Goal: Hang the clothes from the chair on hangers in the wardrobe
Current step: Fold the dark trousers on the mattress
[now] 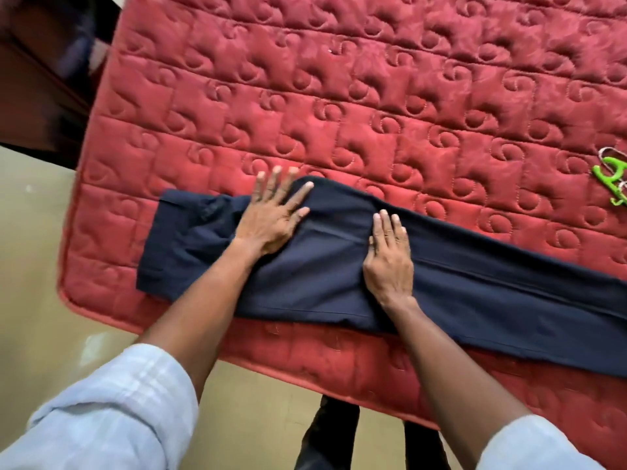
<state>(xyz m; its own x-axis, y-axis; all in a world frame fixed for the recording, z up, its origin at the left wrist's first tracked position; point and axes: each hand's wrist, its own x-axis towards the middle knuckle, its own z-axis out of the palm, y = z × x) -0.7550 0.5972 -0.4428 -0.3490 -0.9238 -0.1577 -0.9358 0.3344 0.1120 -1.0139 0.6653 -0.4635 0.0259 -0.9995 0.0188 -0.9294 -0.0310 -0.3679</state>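
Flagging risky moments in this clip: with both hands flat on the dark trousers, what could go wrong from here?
1. The trousers lie close to the mattress edge, so they might slip floorward once the left hand and right hand lift.
2. The green hanger lies far right; reaching may undo the smoothing.

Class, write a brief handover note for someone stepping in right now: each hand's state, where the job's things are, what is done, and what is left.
Left hand: open, flat, fingers spread, pressing the waist end of the dark navy trousers.
Right hand: open, flat on the trousers, beside the left.
Trousers lie lengthwise near the front edge of the red quilted mattress, legs running right.
Green plastic hanger lies at the mattress's right edge, apart from the trousers.
Done: trousers laid out.
Left: put them on the hanger, hang in the wardrobe, which is not in view.
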